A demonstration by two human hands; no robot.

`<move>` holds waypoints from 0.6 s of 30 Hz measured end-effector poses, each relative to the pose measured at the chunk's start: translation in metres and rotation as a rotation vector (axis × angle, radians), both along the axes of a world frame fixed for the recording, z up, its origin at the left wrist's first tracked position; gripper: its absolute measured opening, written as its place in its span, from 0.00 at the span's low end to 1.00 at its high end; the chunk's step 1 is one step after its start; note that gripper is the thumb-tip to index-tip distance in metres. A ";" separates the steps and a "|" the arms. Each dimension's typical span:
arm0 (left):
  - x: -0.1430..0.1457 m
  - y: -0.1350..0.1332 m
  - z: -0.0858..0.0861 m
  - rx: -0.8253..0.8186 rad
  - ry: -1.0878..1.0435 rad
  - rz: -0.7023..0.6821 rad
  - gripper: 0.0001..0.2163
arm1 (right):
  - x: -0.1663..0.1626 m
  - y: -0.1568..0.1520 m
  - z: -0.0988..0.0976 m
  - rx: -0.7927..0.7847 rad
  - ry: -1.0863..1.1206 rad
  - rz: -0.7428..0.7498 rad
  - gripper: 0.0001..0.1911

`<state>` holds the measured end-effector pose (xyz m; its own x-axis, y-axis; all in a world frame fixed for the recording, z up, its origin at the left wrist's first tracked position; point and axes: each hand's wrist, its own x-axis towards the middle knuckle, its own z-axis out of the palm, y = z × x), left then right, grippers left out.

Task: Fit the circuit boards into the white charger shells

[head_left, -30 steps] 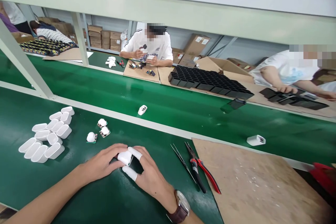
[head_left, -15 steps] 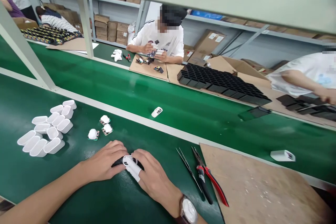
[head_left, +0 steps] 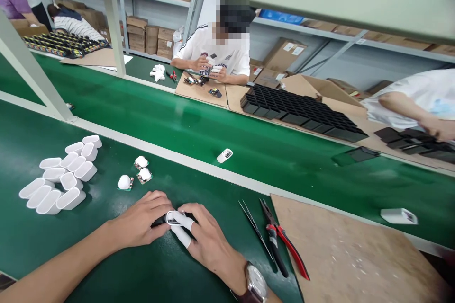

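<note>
A small white oval housing (head_left: pixel 171 215) sits between my two hands, its open end up and something dark inside. My left hand (head_left: pixel 151 218) is closed on it from the left, with something black showing at the fingertips. From the right, my right hand (head_left: pixel 204 229) also grips it; white covers wrap two digits, one lying across the opening. Nearby on the bench are three small circuit boards with white domes (head_left: pixel 125 182). Further left stand several white oval housings (head_left: pixel 73 197). Tweezers (head_left: pixel 256 229) and red-and-black pliers (head_left: pixel 279 239) lie to the right.
A brown board (head_left: pixel 341 255) covers the right of the bench. Beyond a pale rail (head_left: pixel 185 163), the green conveyor belt (head_left: pixel 170 118) carries white housings (head_left: pixel 224 155). Co-workers sit opposite, near black trays (head_left: pixel 302 111). A slanted post (head_left: pixel 39 73) rises at left.
The white housings and a dark flat piece on the belt have moved right. My right hand's white-covered finger has shifted across the housing's opening. My left hand keeps its hold.
</note>
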<state>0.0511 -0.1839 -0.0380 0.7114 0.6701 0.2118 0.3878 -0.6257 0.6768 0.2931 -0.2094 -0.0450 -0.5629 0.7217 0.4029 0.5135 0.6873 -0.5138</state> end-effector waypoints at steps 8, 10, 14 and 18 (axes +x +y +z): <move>-0.007 -0.005 -0.005 0.045 0.017 0.086 0.18 | 0.005 0.008 -0.006 -0.173 0.378 -0.146 0.12; -0.008 -0.007 -0.009 0.119 -0.022 0.122 0.20 | 0.008 0.010 -0.011 -0.179 0.379 -0.185 0.11; -0.003 -0.010 -0.016 0.324 -0.096 0.065 0.11 | 0.011 0.012 -0.017 -0.165 0.373 -0.201 0.14; 0.005 -0.013 -0.015 0.350 -0.129 0.053 0.09 | 0.010 0.012 -0.018 -0.153 0.387 -0.185 0.15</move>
